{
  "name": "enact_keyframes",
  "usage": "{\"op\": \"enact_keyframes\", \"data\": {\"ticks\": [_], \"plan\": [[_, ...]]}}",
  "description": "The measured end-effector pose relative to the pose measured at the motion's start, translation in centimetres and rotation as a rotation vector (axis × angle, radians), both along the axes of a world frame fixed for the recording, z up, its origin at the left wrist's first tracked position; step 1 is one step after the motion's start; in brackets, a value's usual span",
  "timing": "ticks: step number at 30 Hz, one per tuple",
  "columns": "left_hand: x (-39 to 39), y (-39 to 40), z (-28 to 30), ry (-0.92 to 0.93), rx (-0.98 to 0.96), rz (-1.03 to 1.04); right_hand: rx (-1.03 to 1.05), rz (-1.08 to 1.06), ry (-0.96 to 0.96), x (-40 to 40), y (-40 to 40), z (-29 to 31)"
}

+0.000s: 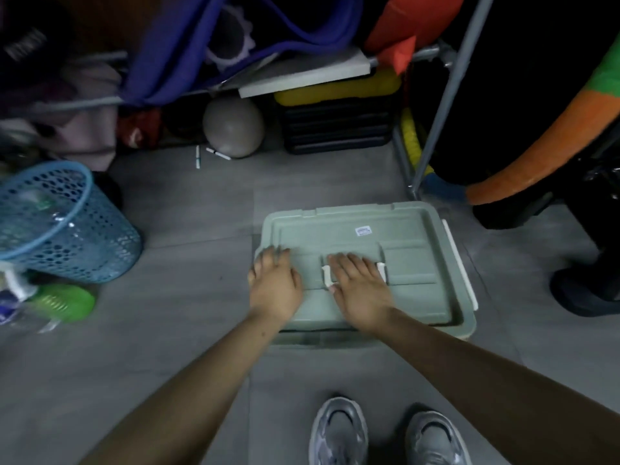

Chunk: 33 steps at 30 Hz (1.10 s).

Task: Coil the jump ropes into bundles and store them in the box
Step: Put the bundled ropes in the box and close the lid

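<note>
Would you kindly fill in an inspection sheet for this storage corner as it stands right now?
Surface: grey tiled floor.
Job's things: green box on the floor with its lid on; no jump ropes seen.
Clutter: blue mesh basket tipped at left, green bottle beside it, two white pens by a grey ball.
Grippers: left hand flat on the lid's left edge; right hand flat over the white handle.
Cables: nothing seen.
Surroundings: black and yellow case under a white shelf board, metal rack pole, grey shoes below.
</note>
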<state>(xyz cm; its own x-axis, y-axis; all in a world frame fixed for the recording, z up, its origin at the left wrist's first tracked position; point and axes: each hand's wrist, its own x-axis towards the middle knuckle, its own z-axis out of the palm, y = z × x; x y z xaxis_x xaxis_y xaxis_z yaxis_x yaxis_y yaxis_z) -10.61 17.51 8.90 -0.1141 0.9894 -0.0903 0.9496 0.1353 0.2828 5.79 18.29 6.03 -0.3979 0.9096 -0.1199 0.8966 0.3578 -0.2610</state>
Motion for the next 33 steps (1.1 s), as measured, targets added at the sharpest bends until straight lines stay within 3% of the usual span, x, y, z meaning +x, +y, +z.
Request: {"op": "enact_keyframes", "data": {"ticks": [3, 6, 11, 20, 23, 27, 29, 33], "plan": [[-2.6, -1.5, -2.7, -0.143, -0.051, 0.135, 0.010, 0.053, 0.002, -2.9, 0.4, -0.7], [-3.6, -2.4, -4.9, -0.418, -0.081, 0.197, -0.008, 0.036, 0.009, -5.0, 0.5, -1.8], [-4.3, -1.5, -5.6, -0.885, -0.081, 0.522, 0.102, -0.024, -0.026, -5.4, 0.3, -3.2], [-5.5, -0.7, -6.4, -1.180, -0.151, 0.560, 0.102, 0.004, -0.042, -5.5, 0.3, -3.3], [-5.6, -0.6, -6.1, -1.072, -0.208, 0.594, 0.110, 0.003, -0.041, -5.4, 0.4, -3.4], [-4.8, -1.1, -5.5, -0.568, -0.038, 0.714, 0.122, -0.006, -0.019, -5.4, 0.4, -3.6], [-4.4, -1.1, -5.1, -0.503, 0.058, 0.685, 0.139, -0.008, -0.020, -5.5, 0.4, -3.6], [-4.0, -0.9, -4.9, -0.496, 0.075, 0.576, 0.165, -0.004, -0.026, -5.4, 0.3, -3.8]]}}
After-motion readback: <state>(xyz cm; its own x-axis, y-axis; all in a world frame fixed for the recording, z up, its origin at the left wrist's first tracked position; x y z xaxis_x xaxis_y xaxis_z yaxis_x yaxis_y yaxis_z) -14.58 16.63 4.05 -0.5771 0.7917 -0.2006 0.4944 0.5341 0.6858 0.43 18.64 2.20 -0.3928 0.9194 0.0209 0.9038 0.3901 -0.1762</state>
